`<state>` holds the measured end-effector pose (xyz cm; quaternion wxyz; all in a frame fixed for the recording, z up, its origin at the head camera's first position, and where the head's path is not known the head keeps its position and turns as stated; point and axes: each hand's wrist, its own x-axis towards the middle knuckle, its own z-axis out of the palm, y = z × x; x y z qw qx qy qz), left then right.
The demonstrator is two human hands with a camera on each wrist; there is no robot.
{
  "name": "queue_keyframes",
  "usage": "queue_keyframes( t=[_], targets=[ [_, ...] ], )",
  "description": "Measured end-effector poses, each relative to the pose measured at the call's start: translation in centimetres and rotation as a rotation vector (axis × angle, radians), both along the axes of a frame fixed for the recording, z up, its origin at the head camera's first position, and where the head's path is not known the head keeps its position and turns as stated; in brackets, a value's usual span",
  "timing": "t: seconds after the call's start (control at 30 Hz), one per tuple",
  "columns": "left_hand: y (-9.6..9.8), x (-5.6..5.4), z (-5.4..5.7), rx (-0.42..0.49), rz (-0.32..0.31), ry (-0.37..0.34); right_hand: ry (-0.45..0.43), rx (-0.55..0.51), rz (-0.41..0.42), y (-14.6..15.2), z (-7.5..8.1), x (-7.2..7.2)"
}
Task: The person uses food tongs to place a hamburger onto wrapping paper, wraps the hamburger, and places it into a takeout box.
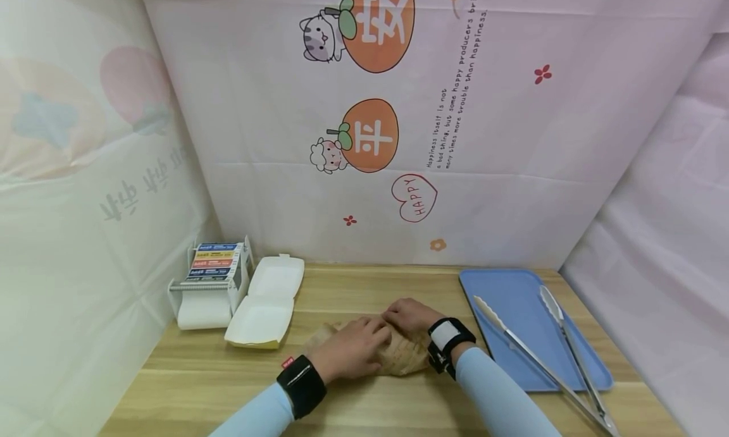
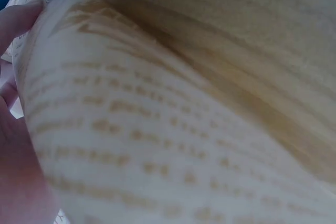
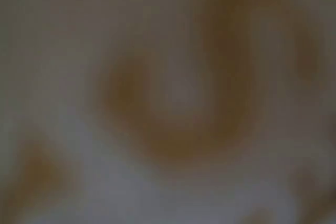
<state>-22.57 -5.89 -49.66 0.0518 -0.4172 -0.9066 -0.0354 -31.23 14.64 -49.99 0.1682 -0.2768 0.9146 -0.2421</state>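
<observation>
While hands [image 1: 353, 348] hold ppr [image 1: 404, 356], tongs [image 1: 535, 357] o/hang tray [image 1: 512, 288].

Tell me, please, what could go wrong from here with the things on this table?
The brown paper might tear or crumple if the left hand and the right hand, both on it, pull or press too hard.

The tongs could perhaps be knocked: their joined end sticks out past the blue tray, and the right sleeve is close by.
</observation>
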Motion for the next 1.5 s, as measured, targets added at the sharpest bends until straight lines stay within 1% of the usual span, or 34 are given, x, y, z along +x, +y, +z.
queue_keyframes(
  t=[0.13,0.27,0.33,0.43,0.5,0.57,0.63,0.77,0.83,0.97,1.17,1.4,1.5],
  targets=[
    [0.1,0.1,-0.3,-0.007,0.011,0.014,-0.023,0.035,-0.013,-0.3,0.2,0.2],
    [0.1,0.0,-0.5,0.002,0.05,-0.001,-0.03,0.056,-0.037,-0.6,0.6,0.5],
    [0.1,-0.1,-0.4,0.028,0.081,-0.036,-0.021,0.063,-0.047,-0.7,0.7,0.6],
    [-0.1,-0.3,-0.3,0.08,0.125,-0.121,-0.009,0.073,-0.067,-0.8,0.7,0.7],
    [-0.3,-0.5,-0.2,0.1,0.144,-0.169,-0.012,0.08,-0.076,-1.0,0.6,0.7],
    [-0.4,-0.6,-0.1,0.104,0.153,-0.199,-0.019,0.092,-0.088,-1.2,0.8,0.8],
    [-0.4,-0.7,-0.1,0.095,0.152,-0.202,-0.014,0.105,-0.092,-1.3,1.0,0.8],
    [-0.4,-0.8,-0.1,0.072,0.144,-0.175,-0.018,0.122,-0.12,-1.5,1.4,0.9],
    [-0.4,-0.8,-0.2,0.071,0.141,-0.168,-0.029,0.124,-0.134,-1.5,1.5,1.0],
    [-0.5,-0.7,-0.2,0.08,0.144,-0.175,-0.046,0.111,-0.145,-1.5,1.7,1.1],
    [-0.6,-0.6,0.0,0.077,0.144,-0.196,-0.008,0.117,-0.149,-1.5,1.2,1.1],
    [-0.6,-0.9,-0.2,0.072,0.151,-0.225,-0.016,0.127,-0.142,-1.4,0.9,0.8],
    [-0.7,-1.0,-0.2,0.07,0.147,-0.236,0.031,0.144,-0.12,-1.0,0.4,0.6]
  ],
)
